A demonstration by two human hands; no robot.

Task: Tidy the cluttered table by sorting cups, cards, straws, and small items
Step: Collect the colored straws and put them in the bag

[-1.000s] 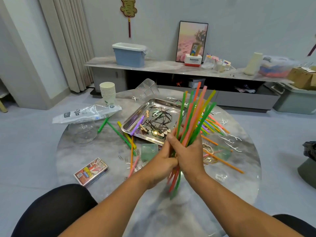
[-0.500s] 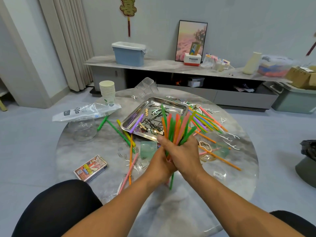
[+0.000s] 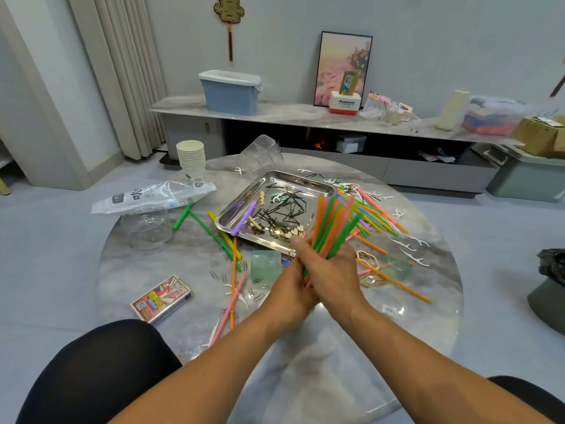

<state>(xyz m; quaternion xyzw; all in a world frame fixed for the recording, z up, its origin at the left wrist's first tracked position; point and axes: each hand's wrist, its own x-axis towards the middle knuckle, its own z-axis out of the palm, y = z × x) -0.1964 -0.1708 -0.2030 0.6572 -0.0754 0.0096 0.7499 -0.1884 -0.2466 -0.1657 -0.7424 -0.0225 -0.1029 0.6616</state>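
a bundle of coloured straws (image 3: 331, 226) is gripped in both hands above the round marble surface (image 3: 434, 319), near its middle. the right hand (image 3: 331, 275) is wrapped round the lower part of the bundle, its fingers curled about the straws, and the left hand (image 3: 289, 293) is closed on the bundle just below and beside it, the two hands touching. the straws fan upward and slightly to the right from the hands, in orange, green and pink. just behind the hands a steel tray (image 3: 318, 185) is seen, filled with black hairpins (image 3: 282, 211), small wooden hearts (image 3: 293, 232) and a purple straw (image 3: 243, 218). more loose straws (image 3: 374, 214) are scattered to the right of the tray, with white floss picks (image 3: 409, 244) near them. to the left of the tray, green, yellow and orange straws (image 3: 214, 234) lie on the surface, and a pink straw (image 3: 227, 310) lies nearer the person. a boxed deck of cards (image 3: 160, 298) lies at the near left, with paper clips (image 3: 220, 275) between it and the hands. a stack of paper cups (image 3: 191, 160) stands at the far left edge, beside a plastic sleeve (image 3: 149, 197) and a clear plastic cup (image 3: 146, 226). another clear cup (image 3: 263, 153) lies at the far edge.
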